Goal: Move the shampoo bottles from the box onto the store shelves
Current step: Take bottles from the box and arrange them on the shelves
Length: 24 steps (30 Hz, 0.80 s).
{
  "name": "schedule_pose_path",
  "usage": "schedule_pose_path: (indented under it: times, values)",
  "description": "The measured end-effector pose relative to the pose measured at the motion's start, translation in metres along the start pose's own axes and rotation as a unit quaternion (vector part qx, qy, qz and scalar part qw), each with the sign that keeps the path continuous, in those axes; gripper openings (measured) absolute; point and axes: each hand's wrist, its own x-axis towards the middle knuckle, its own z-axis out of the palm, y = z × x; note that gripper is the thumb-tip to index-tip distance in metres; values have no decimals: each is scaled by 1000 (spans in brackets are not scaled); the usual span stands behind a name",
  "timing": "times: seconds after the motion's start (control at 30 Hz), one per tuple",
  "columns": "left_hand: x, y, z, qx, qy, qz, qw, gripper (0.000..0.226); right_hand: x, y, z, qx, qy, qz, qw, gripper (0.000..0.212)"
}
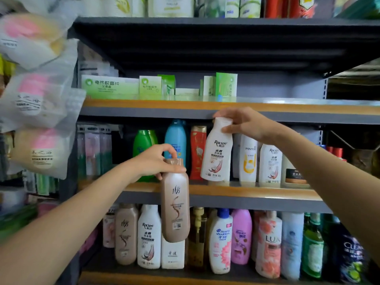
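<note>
My left hand (pixel 153 161) grips the cap of a brown shampoo bottle (pixel 175 204), which hangs upright in front of the middle shelf's edge (pixel 246 195). My right hand (pixel 241 122) holds the cap of a white Raclen shampoo bottle (pixel 217 153), slightly tilted, its base at or just above the middle shelf between a red bottle (pixel 197 151) and a white Pantene bottle (pixel 248 159). The box is not in view.
Green, blue, red and white bottles stand on the middle shelf. The lower shelf (pixel 144 278) is packed with several bottles. Green boxes (pixel 111 86) sit on the upper shelf. Bagged sponges (pixel 39 99) hang at the left.
</note>
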Motion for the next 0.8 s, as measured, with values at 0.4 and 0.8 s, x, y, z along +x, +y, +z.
schedule_pose_path:
  times: [0.4,0.8]
  values:
    - [12,-4,9,-5,22,-4,1000,37,2,28,19,-268,0,-23,963,41]
    - [17,-12,14,-8,26,-7,1000,31,2,53,79,-286,177,166,927,89]
